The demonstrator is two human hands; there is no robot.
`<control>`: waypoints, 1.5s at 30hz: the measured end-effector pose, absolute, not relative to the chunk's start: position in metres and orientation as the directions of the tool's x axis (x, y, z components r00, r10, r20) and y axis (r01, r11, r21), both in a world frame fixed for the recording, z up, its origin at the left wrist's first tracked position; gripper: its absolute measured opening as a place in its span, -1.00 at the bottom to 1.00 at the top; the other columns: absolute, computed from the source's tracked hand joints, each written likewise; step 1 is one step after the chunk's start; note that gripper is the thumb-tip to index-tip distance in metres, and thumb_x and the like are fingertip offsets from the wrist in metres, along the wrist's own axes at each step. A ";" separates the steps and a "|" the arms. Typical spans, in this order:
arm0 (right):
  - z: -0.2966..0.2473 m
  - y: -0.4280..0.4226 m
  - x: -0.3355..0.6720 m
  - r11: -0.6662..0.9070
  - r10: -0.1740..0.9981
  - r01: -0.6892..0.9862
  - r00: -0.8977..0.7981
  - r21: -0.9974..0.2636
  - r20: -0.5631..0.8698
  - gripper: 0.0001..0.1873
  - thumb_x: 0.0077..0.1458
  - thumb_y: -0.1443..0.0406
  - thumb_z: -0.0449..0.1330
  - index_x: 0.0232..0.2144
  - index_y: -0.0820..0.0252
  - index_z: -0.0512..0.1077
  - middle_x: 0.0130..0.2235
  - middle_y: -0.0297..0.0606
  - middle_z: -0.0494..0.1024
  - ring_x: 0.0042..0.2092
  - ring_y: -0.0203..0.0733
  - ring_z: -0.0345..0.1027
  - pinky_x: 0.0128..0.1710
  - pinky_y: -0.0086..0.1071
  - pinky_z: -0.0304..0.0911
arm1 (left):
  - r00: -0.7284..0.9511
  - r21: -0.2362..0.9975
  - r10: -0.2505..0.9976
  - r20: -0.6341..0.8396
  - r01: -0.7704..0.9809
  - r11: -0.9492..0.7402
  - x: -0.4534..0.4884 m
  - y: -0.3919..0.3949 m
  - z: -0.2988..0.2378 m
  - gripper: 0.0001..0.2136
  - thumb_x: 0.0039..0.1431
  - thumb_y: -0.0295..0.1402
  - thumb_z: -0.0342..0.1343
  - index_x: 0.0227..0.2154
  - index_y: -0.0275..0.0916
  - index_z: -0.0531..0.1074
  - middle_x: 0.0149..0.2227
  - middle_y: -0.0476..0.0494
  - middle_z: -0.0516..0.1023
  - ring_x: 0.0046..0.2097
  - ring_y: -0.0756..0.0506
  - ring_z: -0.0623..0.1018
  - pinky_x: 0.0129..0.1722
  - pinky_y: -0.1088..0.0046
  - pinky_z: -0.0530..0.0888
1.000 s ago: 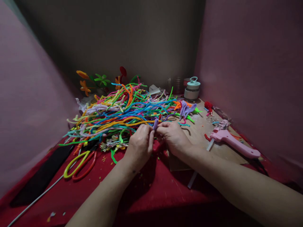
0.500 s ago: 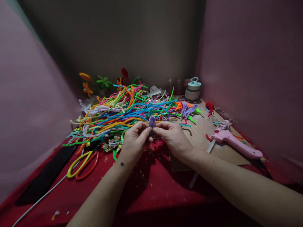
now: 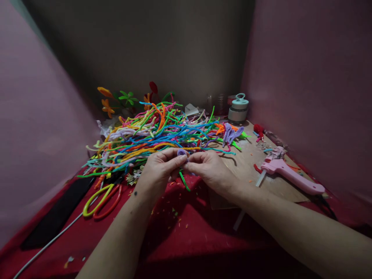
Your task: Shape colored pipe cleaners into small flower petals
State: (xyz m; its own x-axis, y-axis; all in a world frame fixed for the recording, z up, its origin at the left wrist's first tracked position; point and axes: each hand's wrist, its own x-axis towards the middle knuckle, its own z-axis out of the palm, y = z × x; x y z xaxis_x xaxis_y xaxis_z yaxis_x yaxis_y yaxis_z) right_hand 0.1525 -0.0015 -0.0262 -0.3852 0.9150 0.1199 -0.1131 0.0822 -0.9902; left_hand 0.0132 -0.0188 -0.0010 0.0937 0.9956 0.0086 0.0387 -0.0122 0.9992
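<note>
My left hand (image 3: 158,168) and my right hand (image 3: 210,168) meet at the middle of the red cloth (image 3: 188,232). Both pinch a small purple pipe-cleaner piece (image 3: 182,152) between their fingertips. A green stem (image 3: 183,180) hangs down below it, between my hands. Just behind my hands lies a big heap of coloured pipe cleaners (image 3: 151,133).
A pink glue gun (image 3: 290,176) lies on a cardboard sheet (image 3: 255,162) at the right. Purple folded pieces (image 3: 231,133) rest near a round tape holder (image 3: 238,108). Yellow and red scissors (image 3: 100,199) lie at the left. Pipe-cleaner flowers (image 3: 116,100) stand at the back.
The purple piece has sunk lower between my fingertips and looks more curled. My left hand has turned outward, and the green stem now shows below my hands.
</note>
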 end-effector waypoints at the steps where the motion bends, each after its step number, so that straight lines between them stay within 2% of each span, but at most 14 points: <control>1: -0.026 -0.002 0.153 0.067 0.913 -0.119 -0.394 -0.991 0.109 -0.79 -0.17 0.23 0.20 -0.67 0.27 0.36 -0.59 -0.39 0.33 -0.51 -0.39 0.10 -0.46 -0.44 0.02 | 0.101 1.000 0.995 -0.004 0.031 0.001 0.013 -0.019 -0.001 -0.84 -0.06 -0.32 0.21 -0.45 -0.30 0.45 -0.65 0.10 0.28 -0.66 0.17 0.16 -0.69 0.65 0.07; 5: -0.025 -0.002 0.153 -0.029 0.910 -0.174 -0.411 -0.984 0.046 -0.78 -0.24 0.25 0.25 -0.70 0.28 0.34 -0.66 -0.44 0.27 -0.58 -0.43 0.02 -0.52 -0.46 -0.04 | 0.056 0.997 0.998 -0.028 -0.070 0.032 0.018 -0.019 -0.004 -0.86 -0.12 -0.37 0.24 -0.53 -0.32 0.42 -0.65 0.08 0.34 -0.65 0.15 0.27 -0.67 0.66 0.19; 9: -0.028 -0.001 0.152 -0.131 0.897 -0.260 -0.442 -0.957 -0.003 -0.81 -0.29 0.29 0.25 -0.74 0.27 0.33 -0.68 -0.40 0.33 -0.60 -0.42 0.08 -0.53 -0.44 0.00 | -0.051 0.989 0.998 0.029 -0.143 -0.036 0.029 -0.020 -0.010 -0.87 -0.12 -0.38 0.23 -0.54 -0.32 0.40 -0.60 0.04 0.42 -0.61 0.08 0.39 -0.61 0.59 0.34; 11: -0.029 0.000 0.151 -0.150 0.891 -0.263 -0.455 -0.953 -0.015 -0.83 -0.30 0.33 0.22 -0.76 0.26 0.32 -0.69 -0.38 0.35 -0.61 -0.41 0.10 -0.54 -0.44 0.00 | -0.035 0.992 0.999 0.028 -0.124 -0.032 0.029 -0.020 -0.010 -0.87 -0.10 -0.37 0.22 -0.52 -0.31 0.39 -0.59 0.03 0.42 -0.61 0.08 0.38 -0.63 0.59 0.34; 16: -0.027 -0.002 0.151 -0.124 0.893 -0.174 -0.449 -0.977 -0.033 -0.81 -0.28 0.40 0.17 -0.81 0.24 0.29 -0.75 -0.43 0.25 -0.66 -0.44 0.01 -0.59 -0.45 -0.08 | 0.081 1.000 0.996 0.020 0.017 -0.022 0.011 -0.016 -0.001 -0.86 -0.09 -0.36 0.21 -0.45 -0.26 0.39 -0.66 0.11 0.30 -0.70 0.17 0.18 -0.74 0.67 0.09; 23: -0.025 -0.002 0.156 -0.079 0.863 -0.048 -0.504 -0.996 -0.044 -0.82 -0.27 0.40 0.17 -0.80 0.24 0.30 -0.75 -0.45 0.24 -0.66 -0.46 -0.04 -0.62 -0.46 -0.13 | 0.205 0.981 0.978 -0.033 0.195 -0.008 -0.001 -0.017 0.009 -0.84 -0.07 -0.29 0.18 -0.49 -0.27 0.39 -0.71 0.09 0.26 -0.71 0.14 0.15 -0.75 0.63 0.04; 26: -0.023 -0.002 0.157 -0.065 0.854 -0.050 -0.520 -0.997 -0.030 -0.82 -0.26 0.37 0.19 -0.78 0.25 0.31 -0.74 -0.45 0.25 -0.65 -0.46 -0.03 -0.61 -0.47 -0.12 | 0.153 0.977 0.988 -0.010 0.212 -0.023 0.005 -0.018 0.006 -0.83 -0.07 -0.28 0.17 -0.54 -0.27 0.35 -0.73 0.10 0.24 -0.72 0.14 0.15 -0.75 0.63 0.04; 29: -0.023 -0.002 0.156 -0.080 0.843 -0.089 -0.538 -0.993 -0.020 -0.80 -0.24 0.35 0.18 -0.79 0.25 0.30 -0.73 -0.42 0.28 -0.65 -0.44 0.04 -0.60 -0.47 -0.05 | 0.017 0.970 0.997 0.076 0.232 -0.078 0.015 -0.019 -0.001 -0.83 -0.03 -0.28 0.13 -0.57 -0.26 0.31 -0.74 0.12 0.21 -0.72 0.13 0.15 -0.73 0.63 0.07; 34: -0.026 -0.002 0.153 -0.118 0.854 -0.150 -0.520 -0.982 -0.023 -0.80 -0.25 0.36 0.18 -0.80 0.25 0.30 -0.73 -0.40 0.31 -0.65 -0.43 0.09 -0.59 -0.46 0.01 | -0.089 0.872 0.956 0.280 0.439 -0.215 0.021 -0.021 -0.005 -0.90 -0.04 -0.35 0.11 -0.56 -0.27 0.37 -0.62 0.03 0.38 -0.61 0.09 0.30 -0.63 0.61 0.23; 36: -0.028 -0.003 0.152 -0.121 0.867 -0.142 -0.498 -0.982 -0.034 -0.78 -0.25 0.36 0.20 -0.81 0.25 0.30 -0.74 -0.41 0.30 -0.65 -0.43 0.07 -0.60 -0.47 -0.02 | -0.050 0.894 0.975 0.215 0.412 -0.176 0.017 -0.020 -0.001 -0.89 -0.06 -0.34 0.13 -0.56 -0.27 0.38 -0.63 0.03 0.38 -0.62 0.09 0.28 -0.66 0.61 0.20; 40: -0.030 -0.002 0.152 -0.100 0.867 -0.126 -0.498 -0.987 -0.024 -0.79 -0.23 0.34 0.20 -0.79 0.24 0.32 -0.74 -0.42 0.28 -0.66 -0.44 0.04 -0.60 -0.45 -0.06 | 0.128 0.970 0.992 0.000 0.240 -0.031 0.008 -0.018 0.005 -0.85 -0.05 -0.28 0.15 -0.51 -0.27 0.41 -0.71 0.08 0.29 -0.70 0.13 0.16 -0.73 0.62 0.06; 42: -0.031 -0.001 0.152 -0.091 0.859 -0.122 -0.512 -0.988 -0.016 -0.79 -0.22 0.35 0.19 -0.79 0.24 0.31 -0.74 -0.42 0.27 -0.66 -0.44 0.03 -0.59 -0.44 -0.07 | 0.146 0.972 0.989 -0.012 0.234 -0.022 0.007 -0.017 0.005 -0.83 -0.06 -0.28 0.16 -0.54 -0.29 0.40 -0.71 0.07 0.29 -0.69 0.13 0.17 -0.72 0.62 0.05; 45: -0.031 -0.001 0.154 -0.088 0.850 -0.114 -0.526 -0.990 -0.015 -0.78 -0.22 0.34 0.18 -0.79 0.24 0.30 -0.74 -0.41 0.28 -0.65 -0.43 0.04 -0.57 -0.43 -0.06 | 0.062 0.962 0.998 0.027 0.270 -0.043 0.011 -0.018 0.002 -0.84 -0.10 -0.31 0.19 -0.59 -0.31 0.40 -0.69 0.04 0.33 -0.67 0.13 0.22 -0.70 0.63 0.10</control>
